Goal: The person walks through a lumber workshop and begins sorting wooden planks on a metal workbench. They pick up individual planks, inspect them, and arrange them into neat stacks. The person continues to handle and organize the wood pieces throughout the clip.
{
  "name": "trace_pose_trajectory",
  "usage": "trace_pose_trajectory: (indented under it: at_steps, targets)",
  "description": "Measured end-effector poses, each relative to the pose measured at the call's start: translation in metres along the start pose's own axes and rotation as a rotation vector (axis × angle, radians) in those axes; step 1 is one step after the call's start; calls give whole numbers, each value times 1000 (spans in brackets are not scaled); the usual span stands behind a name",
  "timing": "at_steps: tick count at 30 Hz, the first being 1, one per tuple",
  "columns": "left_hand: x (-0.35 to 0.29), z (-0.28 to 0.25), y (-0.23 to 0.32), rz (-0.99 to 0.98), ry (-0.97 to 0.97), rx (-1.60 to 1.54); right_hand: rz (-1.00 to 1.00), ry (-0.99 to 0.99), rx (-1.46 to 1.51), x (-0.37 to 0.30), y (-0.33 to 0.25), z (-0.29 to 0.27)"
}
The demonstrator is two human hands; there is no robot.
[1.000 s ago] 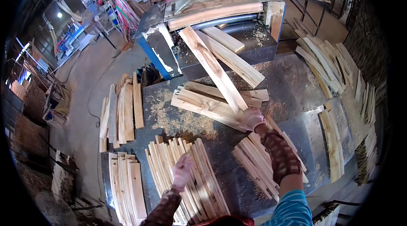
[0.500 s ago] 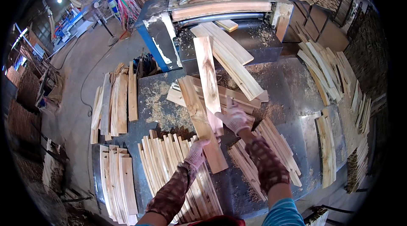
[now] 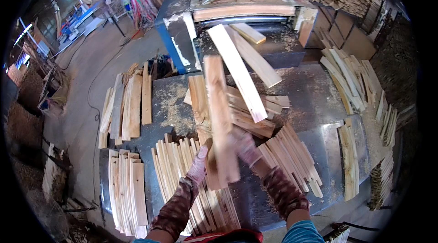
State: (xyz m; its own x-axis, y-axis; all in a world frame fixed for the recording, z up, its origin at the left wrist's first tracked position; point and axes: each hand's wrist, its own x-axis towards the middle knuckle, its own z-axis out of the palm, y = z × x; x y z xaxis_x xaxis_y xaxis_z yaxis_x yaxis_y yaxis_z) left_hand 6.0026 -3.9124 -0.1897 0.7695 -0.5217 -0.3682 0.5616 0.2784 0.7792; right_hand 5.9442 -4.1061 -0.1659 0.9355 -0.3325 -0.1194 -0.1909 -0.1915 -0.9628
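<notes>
Above the metal table, two wooden boards stand lengthwise away from me, partly overlapping. My left hand (image 3: 197, 166), in a pale glove, grips the tan rear board (image 3: 198, 99) near its lower end. The front board (image 3: 216, 101) is smeared by motion and covers part of the rear one. At its right edge is my right hand (image 3: 246, 146), gloved and blurred, its fingers partly hidden by the wood; it seems closed on that board. Beyond, a bright pale board (image 3: 237, 74) slants from the blue-sided planing machine (image 3: 180, 37) over several crossed boards (image 3: 251, 122).
Below my hands lie a row of narrow strips (image 3: 175, 165) and a bundle of boards (image 3: 292, 161). More stacks stand at the left (image 3: 127, 193) and right (image 3: 349, 161). Wood shavings (image 3: 175, 110) litter the metal table. A short piece (image 3: 248, 33) rests on the machine's bed.
My right hand has gone from spread fingers to the front board's edge. Both held boards now stand straighter, their lower ends nearer together. The bright pale board beyond lies at a changed slant.
</notes>
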Motion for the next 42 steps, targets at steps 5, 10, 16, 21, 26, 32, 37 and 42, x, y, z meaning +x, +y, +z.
trace_pose_trajectory:
  at_steps: [5,10,16,21,26,32,37,42]
  targets:
    - [-16,-6,27,-199,-181,105,-238,189,-519,-20,11,3]
    - [-63,-90,89,-56,114,452,214,559,-895,40,27,-71]
    - [-158,-346,53,66,291,441,319,483,-1004,95,54,-86]
    - [-192,-343,-37,-72,556,843,32,75,102,62,57,-73]
    - [-169,-280,14,-305,519,1267,60,-202,1524,-14,-39,-48]
    - [-64,-91,53,218,142,634,56,-58,874,-70,-27,-7]
    - [-12,22,43,-51,-125,245,-349,149,95,-56,11,49]
    - [-3,23,38,-159,-149,-77,110,614,-999,21,36,-22]
